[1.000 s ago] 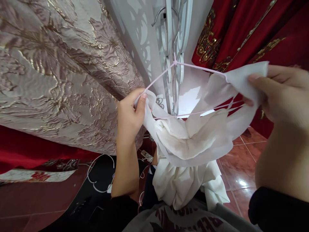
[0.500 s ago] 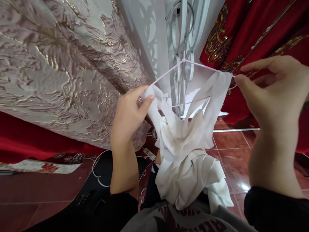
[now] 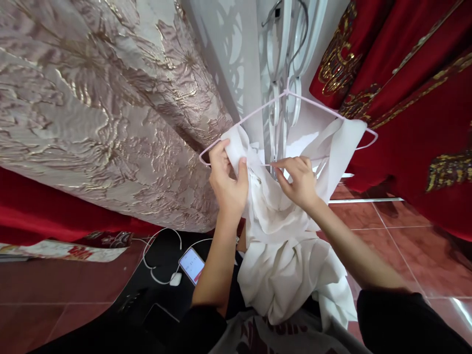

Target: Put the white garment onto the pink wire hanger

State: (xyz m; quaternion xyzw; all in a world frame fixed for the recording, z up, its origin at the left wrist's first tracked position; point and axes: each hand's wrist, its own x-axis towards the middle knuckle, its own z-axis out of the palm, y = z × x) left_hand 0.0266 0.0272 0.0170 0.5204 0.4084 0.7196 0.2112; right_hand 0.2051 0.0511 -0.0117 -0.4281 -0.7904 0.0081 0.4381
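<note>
A white sleeveless garment [image 3: 291, 260] hangs from a pale pink clothes hanger [image 3: 263, 106], its lower part bunched over my lap. With my left hand [image 3: 230, 184] I grip the garment's left shoulder strap, thumb in front and fingers behind. The hanger's left end pokes out past that strap. My right hand [image 3: 298, 179] is at the middle, its thumb and forefinger pinched at the hanger's thin lower bar, in front of the neckline. The right strap lies over the hanger's other arm, untouched, and that looped end sticks out beyond it.
White ornate metalwork [image 3: 275, 103] stands behind the hanger. A pinkish brocade cloth [image 3: 110, 113] hangs at left, a red gold-trimmed cloth [image 3: 398, 118] at right. A lit phone [image 3: 192, 265] and a white cable [image 3: 147, 253] lie on a black surface [image 3: 162, 290].
My right hand has left the hanger's right end and moved inward to its lower bar. The left strap sits further in on the hanger, whose left end now shows. The phone has come into view.
</note>
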